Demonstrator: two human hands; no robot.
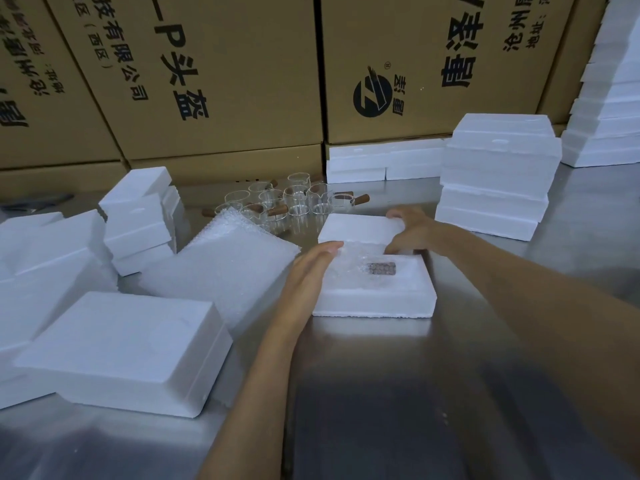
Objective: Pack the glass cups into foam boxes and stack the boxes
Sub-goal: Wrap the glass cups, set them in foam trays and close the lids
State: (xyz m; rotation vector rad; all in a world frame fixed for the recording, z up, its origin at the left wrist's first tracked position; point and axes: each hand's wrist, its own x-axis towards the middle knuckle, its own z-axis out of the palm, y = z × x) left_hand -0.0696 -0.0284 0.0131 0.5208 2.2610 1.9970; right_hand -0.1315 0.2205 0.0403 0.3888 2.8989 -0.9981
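A white foam box base lies on the steel table in front of me. Inside it sits a glass cup wrapped in bubble wrap, its brown handle showing through. A foam lid covers the far part of the base. My right hand grips the lid's right end with curled fingers. My left hand lies with straight fingers against the base's left side, fingertips at the lid's near left corner. Several bare glass cups with wooden handles stand behind the box.
A stack of closed foam boxes stands at the right. More foam pieces and a pile of bubble wrap sheets lie at the left. Printed cardboard cartons wall off the back of the table.
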